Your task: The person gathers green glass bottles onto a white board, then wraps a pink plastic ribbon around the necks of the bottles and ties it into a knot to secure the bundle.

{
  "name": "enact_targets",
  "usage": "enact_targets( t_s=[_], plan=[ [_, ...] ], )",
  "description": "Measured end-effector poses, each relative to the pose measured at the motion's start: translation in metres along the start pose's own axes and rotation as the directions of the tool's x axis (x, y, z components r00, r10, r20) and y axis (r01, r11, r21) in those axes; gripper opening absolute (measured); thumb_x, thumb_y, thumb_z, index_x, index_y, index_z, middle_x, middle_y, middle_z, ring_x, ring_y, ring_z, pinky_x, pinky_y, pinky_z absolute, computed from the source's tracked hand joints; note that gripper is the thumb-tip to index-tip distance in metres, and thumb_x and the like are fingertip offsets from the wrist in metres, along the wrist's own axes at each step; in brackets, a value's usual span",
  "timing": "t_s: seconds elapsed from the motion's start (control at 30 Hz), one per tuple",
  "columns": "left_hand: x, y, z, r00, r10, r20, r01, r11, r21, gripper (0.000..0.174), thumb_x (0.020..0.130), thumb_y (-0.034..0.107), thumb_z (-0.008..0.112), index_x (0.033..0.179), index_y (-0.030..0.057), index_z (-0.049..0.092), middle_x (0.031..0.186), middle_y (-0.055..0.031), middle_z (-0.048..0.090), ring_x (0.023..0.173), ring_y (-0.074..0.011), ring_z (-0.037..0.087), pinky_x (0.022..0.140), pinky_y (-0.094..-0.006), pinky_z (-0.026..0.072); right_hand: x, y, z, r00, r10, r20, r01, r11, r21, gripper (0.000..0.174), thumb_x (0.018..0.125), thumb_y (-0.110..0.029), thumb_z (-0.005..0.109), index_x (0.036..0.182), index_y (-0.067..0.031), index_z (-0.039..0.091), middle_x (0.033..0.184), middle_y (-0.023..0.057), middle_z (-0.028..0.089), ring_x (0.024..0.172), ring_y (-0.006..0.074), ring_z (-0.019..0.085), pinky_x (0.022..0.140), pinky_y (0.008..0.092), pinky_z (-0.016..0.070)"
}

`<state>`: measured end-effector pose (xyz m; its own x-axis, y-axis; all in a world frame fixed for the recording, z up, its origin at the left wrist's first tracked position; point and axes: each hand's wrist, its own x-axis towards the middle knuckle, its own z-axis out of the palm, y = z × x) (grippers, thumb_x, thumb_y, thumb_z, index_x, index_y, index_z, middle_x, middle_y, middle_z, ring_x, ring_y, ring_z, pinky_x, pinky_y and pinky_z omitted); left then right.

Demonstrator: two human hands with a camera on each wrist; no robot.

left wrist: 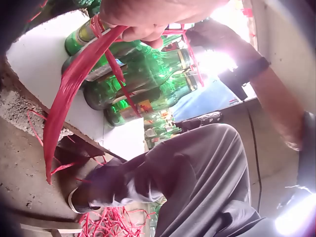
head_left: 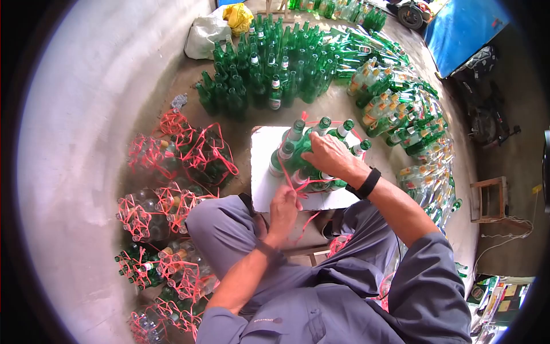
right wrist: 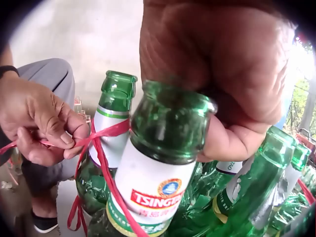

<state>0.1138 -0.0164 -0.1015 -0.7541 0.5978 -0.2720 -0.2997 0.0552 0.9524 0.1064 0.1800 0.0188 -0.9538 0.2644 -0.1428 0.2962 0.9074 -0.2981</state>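
mid-tying, seemingly: green bottles [head_left: 286, 156] bunched on white surface [head_left: 263, 183]. red string [right wrist: 106, 132] pinched in left hand [right wrist: 39, 123]; bunch clasped from above by right hand [head_left: 329, 156]. next calls for taut string, firm knot.

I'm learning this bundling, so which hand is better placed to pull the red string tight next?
Probably the left. The left hand pinches the red string beside the green bottles, while the right hand is busy holding those bottles together.
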Motion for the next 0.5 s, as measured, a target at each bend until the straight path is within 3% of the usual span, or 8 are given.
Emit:
enact_targets(
  t_s=[0.13, 0.2, 0.3, 0.33, 0.43, 0.47, 0.5],
  plan=[
    [-0.012, 0.029, -0.004, 0.986, -0.138, 0.096, 0.154, 0.971, -0.185, 0.012, 0.101, 0.016, 0.048, 0.096, 0.0070, 0.055, 0.068, -0.0049, 0.060, 0.049, -0.0053, 0.046, 0.044, -0.0210, 0.0335, -0.015, -0.005, -0.002, 0.988, -0.045, -0.145, 0.046, 0.999, 0.003, 0.037, 0.084, -0.025, 0.072, 0.095, 0.0069, 0.056, 0.078, 0.0231, 0.064, 0.077, 0.0413, 0.066, 0.067, 0.0487, 0.0513],
    [-0.020, 0.047, -0.004, 0.984, -0.139, 0.112, 0.157, 0.973, -0.167, 0.013, 0.102, 0.017, 0.048, 0.097, 0.0066, 0.055, 0.068, -0.0054, 0.060, 0.047, -0.0057, 0.045, 0.043, -0.0211, 0.0336, -0.027, -0.012, -0.006, 0.861, -0.194, -0.471, 0.161, 0.981, -0.109, 0.029, 0.087, -0.026, 0.069, 0.089, 0.0002, 0.057, 0.072, 0.0150, 0.061, 0.069, 0.0366, 0.064, 0.060, 0.0467, 0.0499],
    [-0.026, 0.050, -0.002, 0.979, -0.136, 0.154, 0.162, 0.972, -0.173, 0.015, 0.101, 0.018, 0.048, 0.099, 0.0050, 0.054, 0.068, -0.0068, 0.060, 0.045, -0.0068, 0.046, 0.041, -0.0221, 0.0349, -0.062, -0.037, -0.010, 0.817, -0.129, -0.563, 0.107, 0.992, -0.072, 0.024, 0.085, -0.024, 0.072, 0.096, -0.0053, 0.060, 0.069, 0.0098, 0.058, 0.061, 0.0318, 0.062, 0.053, 0.0419, 0.0482],
    [-0.028, 0.049, -0.001, 0.975, -0.129, 0.179, 0.164, 0.967, -0.194, 0.016, 0.101, 0.018, 0.047, 0.102, 0.0038, 0.054, 0.068, -0.0078, 0.061, 0.044, -0.0076, 0.046, 0.041, -0.0230, 0.0360, -0.070, -0.041, -0.002, 0.764, -0.184, -0.618, 0.144, 0.983, -0.115, 0.020, 0.085, -0.022, 0.072, 0.094, -0.0076, 0.062, 0.067, 0.0074, 0.057, 0.054, 0.0281, 0.060, 0.046, 0.0400, 0.0457],
    [-0.032, 0.037, 0.000, 0.976, -0.125, 0.177, 0.162, 0.964, -0.213, 0.018, 0.102, 0.020, 0.048, 0.094, 0.0062, 0.055, 0.068, -0.0058, 0.060, 0.044, -0.0076, 0.048, 0.042, -0.0226, 0.0361, -0.097, -0.051, 0.024, 0.916, -0.036, -0.399, 0.091, 0.988, 0.121, 0.020, 0.086, -0.024, 0.068, 0.082, -0.0050, 0.065, 0.066, 0.0132, 0.063, 0.061, 0.0332, 0.065, 0.052, 0.0432, 0.0496],
    [-0.035, 0.035, 0.001, 0.976, -0.124, 0.180, 0.161, 0.966, -0.205, 0.018, 0.102, 0.020, 0.048, 0.094, 0.0062, 0.055, 0.068, -0.0058, 0.060, 0.044, -0.0076, 0.048, 0.042, -0.0226, 0.0361, -0.099, -0.051, 0.035, 0.914, -0.031, -0.404, 0.089, 0.988, 0.126, 0.020, 0.086, -0.024, 0.068, 0.082, -0.0050, 0.065, 0.066, 0.0132, 0.063, 0.061, 0.0332, 0.065, 0.052, 0.0432, 0.0496],
    [-0.038, 0.035, 0.002, 0.978, -0.105, 0.182, 0.136, 0.976, -0.168, 0.019, 0.102, 0.021, 0.048, 0.094, 0.0064, 0.057, 0.067, -0.0051, 0.060, 0.045, -0.0080, 0.049, 0.043, -0.0233, 0.0368, -0.098, -0.052, 0.044, 0.965, 0.055, -0.257, 0.003, 0.976, 0.219, 0.023, 0.086, -0.026, 0.066, 0.080, -0.0037, 0.066, 0.068, 0.0164, 0.064, 0.064, 0.0365, 0.065, 0.057, 0.0465, 0.0506]
  ],
)
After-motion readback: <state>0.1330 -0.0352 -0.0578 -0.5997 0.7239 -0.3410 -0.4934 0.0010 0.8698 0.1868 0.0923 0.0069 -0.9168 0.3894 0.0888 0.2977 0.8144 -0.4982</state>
